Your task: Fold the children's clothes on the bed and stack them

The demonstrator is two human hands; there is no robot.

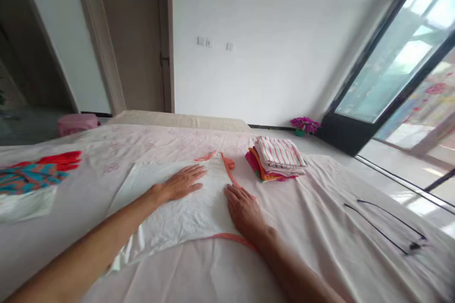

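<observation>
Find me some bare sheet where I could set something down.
The sheet looks bare between the folded stack and the glasses, though creased, and between the colourful cloth pile and the white garment. It's crowded around the garment: the left hand lies on it, the right hand at its orange edge, the stack nearby.

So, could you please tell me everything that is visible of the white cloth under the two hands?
The white cloth looks thin, soft and lightly wrinkled, perhaps a garment, with orange trim along parts of its edge. It lies spread out on the pale pinkish sheet. The left hand lies flat on its upper part; the right hand rests at its right edge.
</observation>
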